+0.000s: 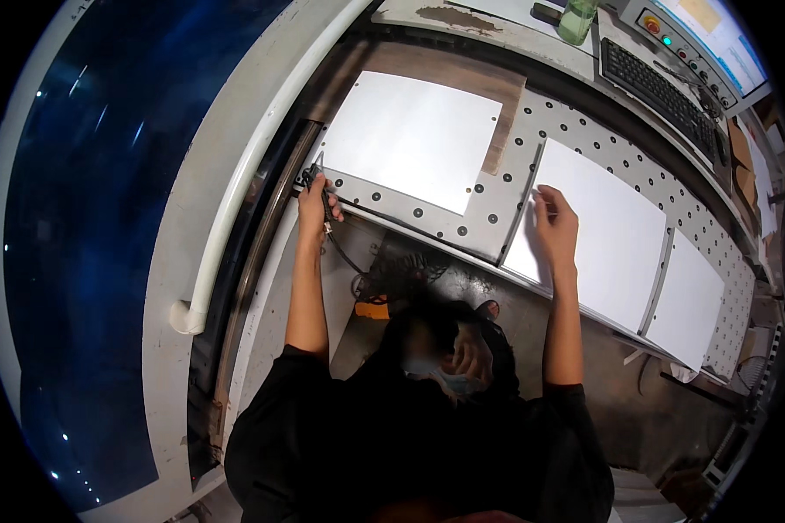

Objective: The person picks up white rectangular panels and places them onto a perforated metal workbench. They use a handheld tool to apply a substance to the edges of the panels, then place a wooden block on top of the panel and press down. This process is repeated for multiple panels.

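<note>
My left hand (319, 199) is closed round a black air blow gun (329, 209), its thin nozzle pointing up beside the near left corner of a white square panel (414, 131). A black hose (347, 255) runs down from the gun's lower end. That panel lies on a brown board and the perforated metal table, with small holes near its corners. To the right, my right hand (556, 224) hovers at or rests on the left edge of a second white panel (615, 231), fingers loosely bent; contact is hard to make out. A third white panel (687, 296) lies farther right.
A machine with a dark blue window (87, 253) and pale rounded bar (235, 200) stands at the left. The table (497, 196) has round black studs. Beyond it are a keyboard (663, 91), a green bottle (577, 22) and a button panel (680, 52). Coiled hose lies below.
</note>
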`<action>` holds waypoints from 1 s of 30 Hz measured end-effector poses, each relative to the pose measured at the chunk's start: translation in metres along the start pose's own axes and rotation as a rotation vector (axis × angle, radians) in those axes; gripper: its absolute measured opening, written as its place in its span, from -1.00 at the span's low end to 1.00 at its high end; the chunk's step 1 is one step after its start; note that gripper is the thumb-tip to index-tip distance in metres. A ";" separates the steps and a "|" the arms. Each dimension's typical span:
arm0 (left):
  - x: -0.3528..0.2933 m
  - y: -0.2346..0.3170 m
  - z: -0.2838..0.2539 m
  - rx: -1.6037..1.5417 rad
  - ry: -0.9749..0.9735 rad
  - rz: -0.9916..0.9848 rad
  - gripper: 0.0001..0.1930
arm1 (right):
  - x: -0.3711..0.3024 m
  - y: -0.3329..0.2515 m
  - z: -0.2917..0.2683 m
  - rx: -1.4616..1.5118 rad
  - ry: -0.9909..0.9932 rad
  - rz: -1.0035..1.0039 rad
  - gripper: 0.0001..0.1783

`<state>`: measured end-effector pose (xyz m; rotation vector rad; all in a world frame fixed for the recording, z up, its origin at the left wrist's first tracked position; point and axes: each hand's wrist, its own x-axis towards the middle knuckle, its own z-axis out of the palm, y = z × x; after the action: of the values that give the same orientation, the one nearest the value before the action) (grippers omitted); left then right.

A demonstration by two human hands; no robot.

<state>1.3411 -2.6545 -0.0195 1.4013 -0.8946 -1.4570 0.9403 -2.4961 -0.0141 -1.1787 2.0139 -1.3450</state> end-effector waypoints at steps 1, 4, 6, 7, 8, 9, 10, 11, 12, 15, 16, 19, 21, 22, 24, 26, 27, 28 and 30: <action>0.008 0.005 -0.001 0.015 -0.021 -0.035 -0.66 | 0.000 0.002 -0.001 0.123 0.040 0.106 -0.71; 0.043 0.023 0.021 0.047 -0.129 -0.006 -0.67 | 0.014 0.055 0.000 0.538 0.129 0.089 -0.76; 0.069 0.035 0.035 0.077 -0.166 0.027 -0.67 | 0.013 0.054 0.002 0.377 0.122 0.057 -0.78; 0.090 0.037 0.044 0.084 -0.184 0.045 -0.67 | 0.012 0.053 0.004 0.295 0.121 0.044 -0.79; 0.102 0.041 0.048 0.088 -0.195 0.065 -0.67 | 0.010 0.044 0.005 0.260 0.119 0.033 -0.79; 0.111 0.044 0.050 0.090 -0.179 0.043 -0.67 | 0.010 0.043 0.007 0.280 0.104 0.035 -0.79; 0.119 0.049 0.059 0.093 -0.179 0.021 -0.67 | 0.011 0.046 0.006 0.295 0.105 0.039 -0.79; 0.125 0.052 0.066 0.097 -0.178 0.000 -0.68 | 0.012 0.048 0.007 0.312 0.103 0.041 -0.79; 0.124 0.052 0.067 0.112 -0.194 -0.005 -0.67 | 0.013 0.050 0.011 0.381 0.112 0.037 -0.79; 0.070 0.046 0.104 0.175 -0.570 -0.196 -0.65 | 0.011 0.051 0.001 0.364 0.116 0.019 -0.79; 0.051 0.034 0.110 0.274 -0.777 -0.226 -0.62 | 0.010 0.051 0.000 0.373 0.124 0.035 -0.79; -0.027 -0.001 0.119 0.493 -1.354 -0.389 -0.45 | 0.012 0.048 -0.003 0.386 0.119 0.071 -0.79; -0.079 -0.002 0.124 0.768 -1.506 -0.317 -0.41 | 0.014 0.045 -0.004 0.368 0.113 0.081 -0.79; -0.099 -0.010 0.124 0.872 -1.569 -0.304 -0.40 | 0.014 0.046 -0.002 0.350 0.119 0.076 -0.79; -0.105 -0.028 0.119 0.929 -1.618 -0.392 -0.42 | 0.015 0.050 0.002 0.310 0.124 0.061 -0.79; -0.114 -0.020 0.122 0.961 -1.665 -0.478 -0.45 | 0.012 0.042 0.001 0.241 0.136 0.064 -0.78; -0.117 -0.011 0.119 0.860 -1.585 -0.423 -0.51 | 0.012 0.039 0.001 0.207 0.141 0.065 -0.78; -0.116 0.003 0.111 0.767 -1.507 -0.367 -0.57 | 0.012 0.039 0.000 0.210 0.135 0.066 -0.78; -0.108 0.016 0.087 0.687 -1.182 -0.205 -0.62 | 0.011 0.042 -0.003 0.215 0.130 0.072 -0.78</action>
<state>1.2521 -2.5653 0.0413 0.9710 -2.1832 -2.2966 0.9154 -2.4975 -0.0495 -0.9362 1.9205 -1.5919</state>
